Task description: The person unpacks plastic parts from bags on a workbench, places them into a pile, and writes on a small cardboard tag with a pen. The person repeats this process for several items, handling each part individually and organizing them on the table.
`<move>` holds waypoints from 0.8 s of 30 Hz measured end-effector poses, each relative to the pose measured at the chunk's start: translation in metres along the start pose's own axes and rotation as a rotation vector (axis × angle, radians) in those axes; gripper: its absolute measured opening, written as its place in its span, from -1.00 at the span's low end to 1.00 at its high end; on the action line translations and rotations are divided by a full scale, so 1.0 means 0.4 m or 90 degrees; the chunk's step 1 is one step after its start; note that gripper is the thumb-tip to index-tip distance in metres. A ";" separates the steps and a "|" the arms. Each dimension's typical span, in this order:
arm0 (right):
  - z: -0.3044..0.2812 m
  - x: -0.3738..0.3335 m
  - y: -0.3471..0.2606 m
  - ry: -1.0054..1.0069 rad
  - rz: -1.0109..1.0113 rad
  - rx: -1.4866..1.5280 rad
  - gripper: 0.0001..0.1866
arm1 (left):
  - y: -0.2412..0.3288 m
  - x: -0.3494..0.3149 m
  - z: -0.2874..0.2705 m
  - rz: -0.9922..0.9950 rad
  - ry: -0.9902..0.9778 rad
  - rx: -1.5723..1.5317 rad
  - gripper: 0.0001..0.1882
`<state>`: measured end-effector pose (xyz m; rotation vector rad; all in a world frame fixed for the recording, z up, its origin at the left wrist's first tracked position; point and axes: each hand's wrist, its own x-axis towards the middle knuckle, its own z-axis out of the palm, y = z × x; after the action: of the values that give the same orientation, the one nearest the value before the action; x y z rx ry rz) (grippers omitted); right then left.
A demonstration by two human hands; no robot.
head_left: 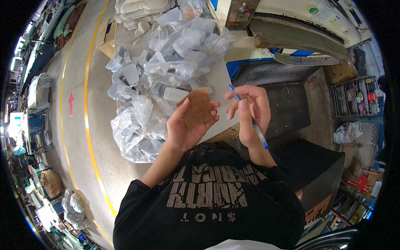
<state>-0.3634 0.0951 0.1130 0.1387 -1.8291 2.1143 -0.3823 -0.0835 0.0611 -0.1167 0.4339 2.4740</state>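
Observation:
In my left hand [182,129] is a small piece of brown cardboard [197,111] with handwriting on it, gripped between thumb and fingers. To its right, my right hand [255,112] holds a pen [258,134] with a clear barrel and blue ends. The pen slants between thumb and fingers, apart from the cardboard. Just beyond the cardboard lies a pale flat piece [174,94] with faint marks. Clear plastic bags [139,125] of pale flat pieces are heaped on the light table [219,118] in front of me and to the left.
Stacked pale shaped pads [141,9] sit at the far end of the table. A machine [300,25] with a padded bar stands at far right, beside a black surface [287,108]. A wire rack [355,98] is farther right. Yellow floor lines [86,79] run along the left aisle.

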 end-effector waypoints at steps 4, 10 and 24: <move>0.005 -0.028 0.041 -0.127 -0.092 0.006 -0.80 | 0.003 0.012 -0.005 -0.012 0.014 -0.063 -0.51; 0.037 -0.054 0.096 -0.100 -0.060 -0.053 -0.79 | 0.005 0.017 0.000 -0.039 -0.004 -0.152 -0.52; 0.026 -0.066 0.110 -0.061 -0.090 -0.156 -0.64 | 0.005 0.011 0.011 -0.029 0.008 -0.169 -0.42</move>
<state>-0.3541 0.0749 0.0657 0.3036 -2.0511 1.8014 -0.3870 -0.0813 0.0650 -0.2487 0.1039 2.4749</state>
